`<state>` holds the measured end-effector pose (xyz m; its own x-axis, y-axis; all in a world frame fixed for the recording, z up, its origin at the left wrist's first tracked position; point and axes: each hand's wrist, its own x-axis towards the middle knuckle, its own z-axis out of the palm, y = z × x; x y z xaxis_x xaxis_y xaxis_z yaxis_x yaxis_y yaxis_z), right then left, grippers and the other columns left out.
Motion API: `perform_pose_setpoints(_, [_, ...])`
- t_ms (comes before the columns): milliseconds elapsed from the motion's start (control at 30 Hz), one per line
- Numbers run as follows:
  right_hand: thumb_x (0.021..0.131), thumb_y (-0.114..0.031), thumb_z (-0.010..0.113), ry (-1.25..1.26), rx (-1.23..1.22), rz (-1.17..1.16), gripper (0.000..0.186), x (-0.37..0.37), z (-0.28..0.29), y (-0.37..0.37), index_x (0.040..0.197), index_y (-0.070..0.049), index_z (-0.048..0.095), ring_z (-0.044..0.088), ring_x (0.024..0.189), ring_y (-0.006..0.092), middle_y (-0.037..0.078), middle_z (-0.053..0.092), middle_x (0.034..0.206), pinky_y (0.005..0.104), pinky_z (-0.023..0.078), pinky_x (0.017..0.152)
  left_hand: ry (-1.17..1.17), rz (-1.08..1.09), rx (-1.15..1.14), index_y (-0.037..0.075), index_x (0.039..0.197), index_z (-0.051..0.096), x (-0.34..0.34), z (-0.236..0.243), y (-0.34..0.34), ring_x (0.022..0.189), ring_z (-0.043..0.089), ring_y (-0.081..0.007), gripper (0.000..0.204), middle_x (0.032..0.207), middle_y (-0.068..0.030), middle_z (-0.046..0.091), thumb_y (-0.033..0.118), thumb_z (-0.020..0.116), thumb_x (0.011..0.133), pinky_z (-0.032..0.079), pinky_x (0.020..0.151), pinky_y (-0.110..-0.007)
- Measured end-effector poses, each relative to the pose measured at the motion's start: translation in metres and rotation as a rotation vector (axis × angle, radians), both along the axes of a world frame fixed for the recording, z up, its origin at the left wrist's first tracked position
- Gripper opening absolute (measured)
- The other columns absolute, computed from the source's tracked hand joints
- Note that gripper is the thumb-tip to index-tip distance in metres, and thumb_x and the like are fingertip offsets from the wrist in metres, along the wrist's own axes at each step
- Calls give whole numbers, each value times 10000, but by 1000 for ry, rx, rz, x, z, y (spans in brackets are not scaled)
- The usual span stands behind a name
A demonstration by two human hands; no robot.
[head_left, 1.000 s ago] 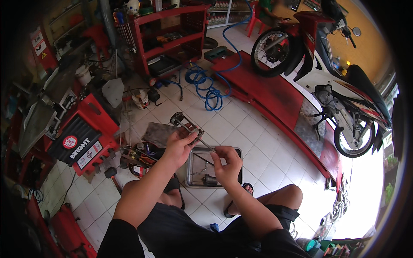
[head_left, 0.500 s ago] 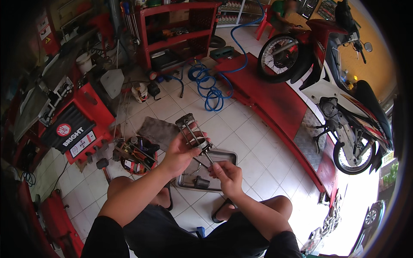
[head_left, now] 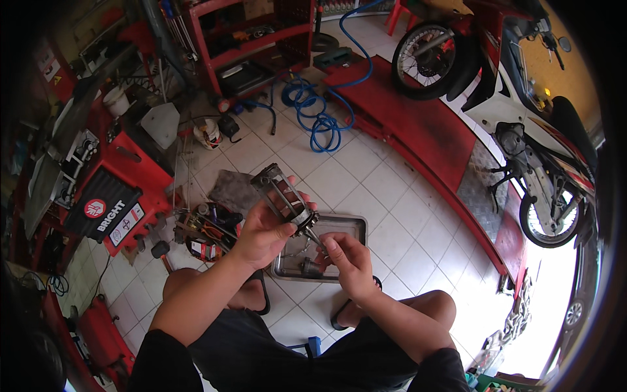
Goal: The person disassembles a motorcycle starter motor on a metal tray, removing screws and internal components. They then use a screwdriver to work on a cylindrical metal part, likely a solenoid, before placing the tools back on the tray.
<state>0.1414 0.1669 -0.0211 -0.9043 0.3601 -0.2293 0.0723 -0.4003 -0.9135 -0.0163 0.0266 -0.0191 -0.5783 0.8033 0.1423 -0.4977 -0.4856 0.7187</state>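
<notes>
My left hand (head_left: pixel 262 236) is closed around a cage-like metal part (head_left: pixel 285 200) with long parallel bars, a dark square end and a round, toothed-looking end. The part is held tilted over the floor, its round end toward my right hand (head_left: pixel 351 260). Pinched between that hand's thumb and fingers is a thin metal rod (head_left: pixel 316 239) that meets the round end; whether it is a tool or belongs to the part I cannot tell. Beneath my hands lies a shallow metal tray (head_left: pixel 364 228). Inside it sits a dark cylindrical piece (head_left: pixel 309 266).
A round container of hand tools (head_left: pixel 204 245) stands left of the tray, near a grey mat (head_left: pixel 234 189). Blue air hose (head_left: pixel 320 124) coils on the tiles ahead. To the right, a motorcycle (head_left: pixel 516 130) stands on a red lift ramp (head_left: pixel 405 111). A red machine (head_left: pixel 137 176) stands at left.
The view has tilted and shifted slightly. My left hand has tipped the metal part a little, with its dark end farther left. My right hand still pinches the rod.
</notes>
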Motion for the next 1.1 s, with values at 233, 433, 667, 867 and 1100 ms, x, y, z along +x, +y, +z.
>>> perform_pose_setpoints(233, [986, -104, 653, 110, 268, -144, 265, 4, -3, -12, 1197, 44, 593, 663, 843, 166, 117, 677, 994, 292, 558, 763, -3, 23, 18, 96, 1543, 313, 0, 2, 0, 1309, 529, -306, 871, 1358, -101, 557, 50, 788, 815, 357, 1141, -447])
perform_pose_setpoints(433, [984, -72, 645, 51, 55, -9, 247, 1, -15, -4, 1197, 46, 601, 683, 838, 176, 124, 712, 998, 302, 565, 804, 134, 34, -34, 79, 1516, 352, -2, 3, -4, 1287, 551, -292, 873, 1336, -111, 566, 29, 825, 783, 428, 1106, -450])
perform_pose_setpoints(667, [951, 4, 663, 138, -41, 46, 209, 1, -38, -1, 1151, 49, 619, 686, 886, 172, 116, 710, 1042, 303, 577, 825, 474, -31, -66, 39, 1442, 450, 4, 14, -15, 1242, 586, -274, 773, 1296, -166, 603, -58, 810, 764, 497, 1044, -430])
perform_pose_setpoints(867, [914, 72, 670, 289, -219, 52, 201, 1, -61, 4, 1106, 25, 633, 683, 969, 166, 101, 704, 1047, 312, 575, 860, 882, 19, -113, 38, 1364, 528, 6, 36, -22, 1220, 617, -266, 741, 1221, -180, 668, -53, 847, 701, 533, 1002, -408])
perform_pose_setpoints(1100, [888, 96, 690, 364, -360, 54, 243, -1, -36, -6, 1109, 10, 638, 694, 970, 165, 90, 706, 1055, 290, 556, 880, 300, -7, -14, 64, 1385, 515, 14, 27, -24, 1269, 582, -279, 714, 1297, -143, 624, -78, 807, 749, 520, 1025, -392])
